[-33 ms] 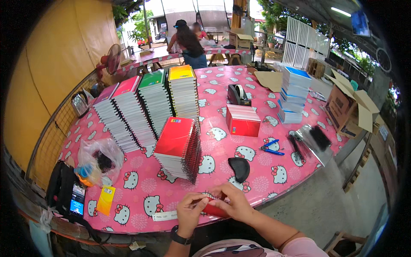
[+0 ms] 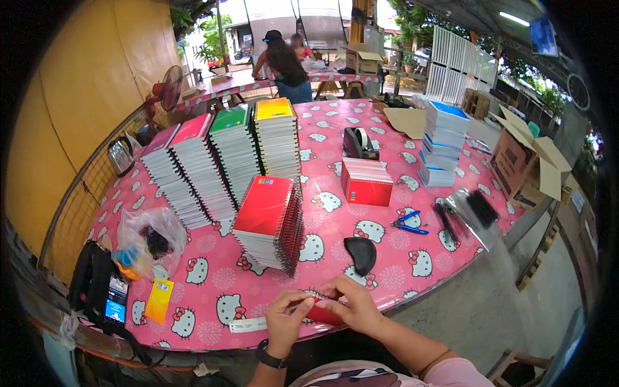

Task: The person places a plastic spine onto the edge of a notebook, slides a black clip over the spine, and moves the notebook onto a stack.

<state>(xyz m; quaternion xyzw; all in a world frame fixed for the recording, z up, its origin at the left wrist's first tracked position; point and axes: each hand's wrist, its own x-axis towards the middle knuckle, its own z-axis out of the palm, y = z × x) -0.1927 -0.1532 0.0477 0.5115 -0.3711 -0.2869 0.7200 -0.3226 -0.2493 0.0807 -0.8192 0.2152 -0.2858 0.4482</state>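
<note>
At the table's near edge my left hand (image 2: 287, 317) and my right hand (image 2: 353, 309) come together over a small red notebook (image 2: 325, 313). Fingers of both are closed in a pinch along its upper edge, and the hands cover much of it. Whatever fine piece may lie between the fingertips is too small to make out. A white ruler-like strip (image 2: 247, 325) lies beside my left hand. Beyond the hands stands a stack of red spiral notebooks (image 2: 263, 209). To its right are a black curved pouch-like piece (image 2: 361, 255) and blue-handled cutting pliers (image 2: 409, 224).
Tall stacks of purple, pink, green and yellow notebooks (image 2: 225, 151) fill the far left. A red-covered block (image 2: 366, 184), a tape dispenser (image 2: 358, 143) and blue-covered stacks (image 2: 442, 142) stand right. Black coils (image 2: 480, 206), a plastic bag (image 2: 151, 238) and a phone (image 2: 117, 300) lie around.
</note>
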